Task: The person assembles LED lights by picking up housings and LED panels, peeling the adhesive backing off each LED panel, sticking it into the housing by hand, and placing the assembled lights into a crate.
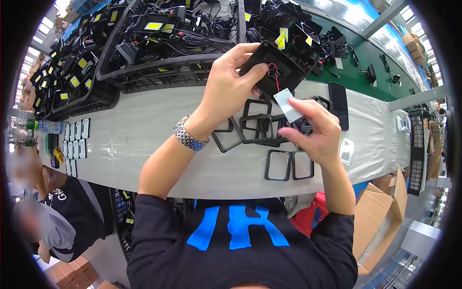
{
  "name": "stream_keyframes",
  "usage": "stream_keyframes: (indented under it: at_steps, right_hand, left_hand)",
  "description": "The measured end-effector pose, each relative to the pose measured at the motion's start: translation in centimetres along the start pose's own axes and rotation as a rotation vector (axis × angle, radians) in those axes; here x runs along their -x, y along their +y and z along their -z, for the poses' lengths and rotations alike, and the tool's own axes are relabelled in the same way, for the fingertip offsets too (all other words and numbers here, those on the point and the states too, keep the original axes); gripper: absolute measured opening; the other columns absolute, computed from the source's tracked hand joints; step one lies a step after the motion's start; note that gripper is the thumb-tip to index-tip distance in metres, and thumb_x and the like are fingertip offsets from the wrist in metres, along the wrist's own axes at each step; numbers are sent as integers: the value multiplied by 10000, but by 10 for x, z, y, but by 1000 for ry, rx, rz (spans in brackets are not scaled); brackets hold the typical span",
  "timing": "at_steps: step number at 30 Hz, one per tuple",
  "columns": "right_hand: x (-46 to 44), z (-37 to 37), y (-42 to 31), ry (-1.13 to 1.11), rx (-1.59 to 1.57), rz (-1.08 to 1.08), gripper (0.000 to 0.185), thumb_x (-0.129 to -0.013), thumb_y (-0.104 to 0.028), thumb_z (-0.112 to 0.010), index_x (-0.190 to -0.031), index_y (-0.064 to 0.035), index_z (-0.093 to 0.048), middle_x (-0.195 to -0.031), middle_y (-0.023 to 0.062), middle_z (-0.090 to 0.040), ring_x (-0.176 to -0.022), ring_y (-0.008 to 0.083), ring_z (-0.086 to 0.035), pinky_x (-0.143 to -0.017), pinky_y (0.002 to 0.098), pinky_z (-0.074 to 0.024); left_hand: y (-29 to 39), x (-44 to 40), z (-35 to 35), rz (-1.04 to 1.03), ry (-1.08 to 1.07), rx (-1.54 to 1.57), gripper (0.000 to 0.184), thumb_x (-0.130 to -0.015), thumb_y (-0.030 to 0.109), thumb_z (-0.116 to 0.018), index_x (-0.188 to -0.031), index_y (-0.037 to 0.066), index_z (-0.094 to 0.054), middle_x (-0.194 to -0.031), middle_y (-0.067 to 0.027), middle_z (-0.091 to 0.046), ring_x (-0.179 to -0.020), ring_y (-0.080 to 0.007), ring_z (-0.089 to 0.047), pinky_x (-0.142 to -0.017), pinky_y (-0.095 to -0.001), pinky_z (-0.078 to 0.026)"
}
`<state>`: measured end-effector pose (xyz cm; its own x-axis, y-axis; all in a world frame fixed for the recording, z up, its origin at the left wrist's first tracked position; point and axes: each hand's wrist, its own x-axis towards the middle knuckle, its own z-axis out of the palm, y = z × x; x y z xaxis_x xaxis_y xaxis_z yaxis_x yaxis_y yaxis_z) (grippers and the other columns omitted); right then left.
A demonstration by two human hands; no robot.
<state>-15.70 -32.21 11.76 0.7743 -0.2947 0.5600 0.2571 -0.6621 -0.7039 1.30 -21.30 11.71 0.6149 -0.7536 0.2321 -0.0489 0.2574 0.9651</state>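
Note:
My left hand (233,79) grips a black rectangular housing (288,67) by its left side, thumb over the rim, tilted above the table. A red wire (277,83) runs from inside the housing to a small pale plate (287,103) with holes near its corners. The plate is in the fingers of my right hand (315,127), just below the housing. Beneath both hands lie several black rectangular frames (256,127), some overlapping. Two more frames with pale panes (278,165) lie side by side nearer to me.
Black crates (159,72) full of wired lamps line the table's far side. A dark phone (339,106) lies at right. Small pale panels (76,139) stand in rows at left, near a seated person (72,212). An open cardboard box (378,216) is at lower right.

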Motion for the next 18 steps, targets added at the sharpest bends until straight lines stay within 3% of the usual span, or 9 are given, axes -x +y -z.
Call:
stream_keyframes:
  at_steps: [4, 7, 8, 9, 11, 12, 15, 18]
  right_hand:
    - [-10, 2, 9, 119, 189, 192, 207, -728, -43, -780, -907, -5, -683, -656, 61, -612, -558, 149, -541, -516, 239, -415]
    - [-16, -6, 0, 206, 266, 132, 147, -777, -73, -753, -872, 12, -682, -610, 64, -594, -518, 128, -521, -502, 230, -405]
    - [-17, -11, -3, 216, 191, -44, 164, -845, -146, -711, -849, 15, -678, -613, 56, -606, -515, 91, -521, -497, 216, -403]
    - [-19, -14, -3, 232, 22, -154, 186, -859, -169, -697, -844, 15, -676, -620, 51, -612, -522, 82, -525, -495, 211, -404]
    - [-24, -20, 2, 257, -320, -377, 237, -889, -216, -669, -832, 15, -672, -633, 39, -624, -535, 65, -534, -493, 201, -406]
    - [-25, -19, 7, 211, -470, -469, 264, -911, -249, -640, -830, 0, -669, -665, 23, -637, -574, 60, -557, -533, 196, -429]
    - [-24, -19, 15, 15, -721, -589, 257, -910, -250, -639, -837, -6, -668, -688, 32, -649, -618, 62, -572, -583, 209, -445]
    - [-26, -19, 15, 18, -754, -595, 249, -911, -253, -636, -869, -10, -672, -728, 35, -662, -657, 65, -585, -639, 225, -467]
  left_hand:
    - [10, 1, 1, 136, -65, -66, 395, -863, 119, -660, -1184, -48, -502, -1025, -128, -639, -728, -101, -631, -605, -207, -525]
    - [-1, 7, -2, 87, -127, 418, 420, -853, 138, -676, -1187, -55, -511, -1082, -119, -632, -866, -127, -626, -774, -258, -526]
    - [-1, 14, -6, 31, -160, 499, 440, -858, 127, -669, -1227, -44, -503, -1201, -118, -585, -984, -155, -592, -882, -298, -487]
    - [-8, 18, -7, -43, -194, 425, 515, -838, 112, -665, -1299, -15, -475, -1339, -130, -491, -1091, -167, -548, -921, -318, -471]
    - [-20, 29, -10, -128, -233, 145, 642, -782, 60, -657, -1377, 17, -420, -1433, -132, -393, -1187, -170, -486, -986, -363, -437]
    - [-24, 33, -11, -162, -218, -47, 728, -737, 27, -638, -1415, 34, -372, -1456, -157, -363, -1271, -211, -438, -1013, -374, -404]
    - [-33, 33, -16, -404, -143, -432, 772, -767, 6, -606, -1464, 51, -277, -1481, -107, -347, -1243, -206, -457, -975, -321, -414]
    - [-39, 33, -16, -353, -115, -324, 754, -766, -91, -522, -1462, 53, -269, -1440, -123, -392, -1249, -225, -460, -1001, -334, -405]
